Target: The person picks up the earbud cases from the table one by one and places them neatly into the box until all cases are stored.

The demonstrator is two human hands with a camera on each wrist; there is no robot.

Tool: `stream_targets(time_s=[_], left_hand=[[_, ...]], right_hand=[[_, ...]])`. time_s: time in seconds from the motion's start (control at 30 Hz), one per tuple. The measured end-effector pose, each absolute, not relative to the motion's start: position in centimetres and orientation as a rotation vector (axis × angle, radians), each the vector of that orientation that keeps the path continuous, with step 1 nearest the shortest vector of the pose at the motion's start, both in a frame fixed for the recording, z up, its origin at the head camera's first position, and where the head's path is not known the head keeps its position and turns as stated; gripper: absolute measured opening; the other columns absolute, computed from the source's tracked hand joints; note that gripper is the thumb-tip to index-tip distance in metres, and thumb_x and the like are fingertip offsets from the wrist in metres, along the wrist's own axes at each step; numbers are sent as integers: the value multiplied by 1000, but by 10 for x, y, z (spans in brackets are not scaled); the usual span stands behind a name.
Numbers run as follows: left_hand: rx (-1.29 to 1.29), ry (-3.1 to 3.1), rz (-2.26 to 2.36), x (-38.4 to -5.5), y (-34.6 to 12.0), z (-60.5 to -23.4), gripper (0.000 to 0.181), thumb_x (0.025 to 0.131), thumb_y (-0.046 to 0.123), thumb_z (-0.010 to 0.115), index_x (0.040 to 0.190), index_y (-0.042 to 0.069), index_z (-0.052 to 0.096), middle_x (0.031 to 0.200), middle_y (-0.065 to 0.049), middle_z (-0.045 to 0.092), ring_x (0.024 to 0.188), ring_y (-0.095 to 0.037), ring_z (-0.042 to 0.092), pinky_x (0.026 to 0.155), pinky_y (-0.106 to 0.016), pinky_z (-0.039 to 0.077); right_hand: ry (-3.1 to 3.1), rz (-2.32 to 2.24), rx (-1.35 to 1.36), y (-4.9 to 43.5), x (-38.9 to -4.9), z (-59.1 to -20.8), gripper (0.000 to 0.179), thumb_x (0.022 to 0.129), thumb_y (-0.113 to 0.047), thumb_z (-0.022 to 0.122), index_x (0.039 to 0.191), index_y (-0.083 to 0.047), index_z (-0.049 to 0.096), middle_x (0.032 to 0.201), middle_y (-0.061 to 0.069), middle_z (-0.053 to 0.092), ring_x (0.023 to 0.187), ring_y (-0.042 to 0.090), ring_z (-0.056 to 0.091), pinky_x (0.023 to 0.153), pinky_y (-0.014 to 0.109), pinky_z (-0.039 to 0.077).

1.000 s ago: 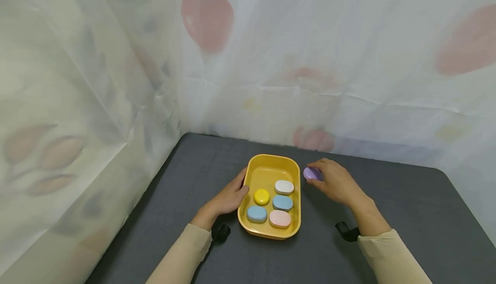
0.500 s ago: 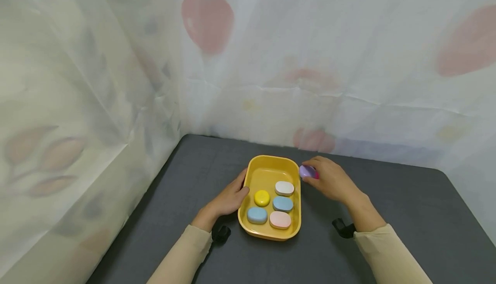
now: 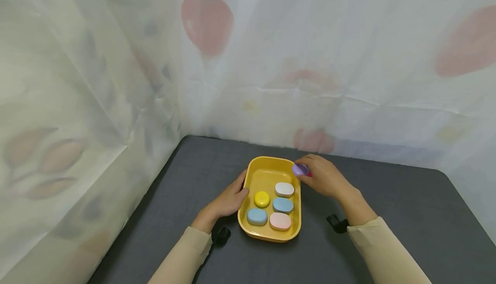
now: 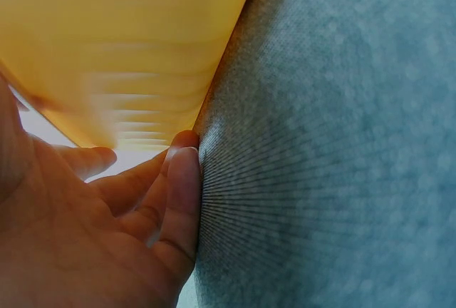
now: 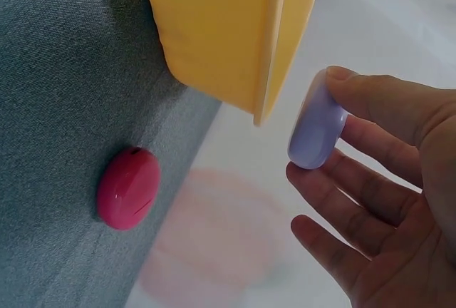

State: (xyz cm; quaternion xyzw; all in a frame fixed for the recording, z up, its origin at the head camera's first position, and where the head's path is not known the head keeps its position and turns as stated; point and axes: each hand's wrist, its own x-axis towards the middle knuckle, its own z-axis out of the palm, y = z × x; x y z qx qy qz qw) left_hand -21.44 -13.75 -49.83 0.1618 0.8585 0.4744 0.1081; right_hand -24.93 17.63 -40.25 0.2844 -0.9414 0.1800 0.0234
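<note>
A yellow tray (image 3: pixel 271 236) stands on the dark table with several smooth, soap-shaped ovals in it: a white one (image 3: pixel 284 189), two blue ones, a pink one (image 3: pixel 280 221) and a round yellow one (image 3: pixel 261 199). My left hand (image 3: pixel 228 198) grips the tray's left side, thumb at the rim, fingers along the outer wall (image 4: pixel 128 51). At the far right rim, my right hand (image 3: pixel 323 176) pinches a smooth purple oval piece (image 5: pixel 318 126) between thumb and fingers, above the table. Below it, a magenta oval piece (image 5: pixel 129 188) lies on the table, mostly hidden in the head view.
The dark grey table (image 3: pixel 407 215) extends right of the tray. A pale curtain with fruit prints (image 3: pixel 348 60) hangs behind and to the left. Black straps (image 3: pixel 221 236) are on both wrists.
My right hand has moved left with the purple oval piece, from beside the tray to over its right rim. A bit of magenta has come into view behind it. The left hand stays put.
</note>
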Motion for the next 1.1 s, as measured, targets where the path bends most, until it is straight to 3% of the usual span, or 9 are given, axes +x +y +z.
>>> stream_targets(time_s=[1.1], left_hand=[[473, 2519, 1388, -213, -137, -497, 64, 112, 23, 38, 169, 27, 8, 174, 0, 15, 159, -20, 20, 125, -50, 26]], right_hand=[[-2999, 524, 1025, 141, -270, -421, 42, 94, -26, 77, 132, -9, 71, 131, 12, 66, 120, 31, 62, 105, 52, 49]])
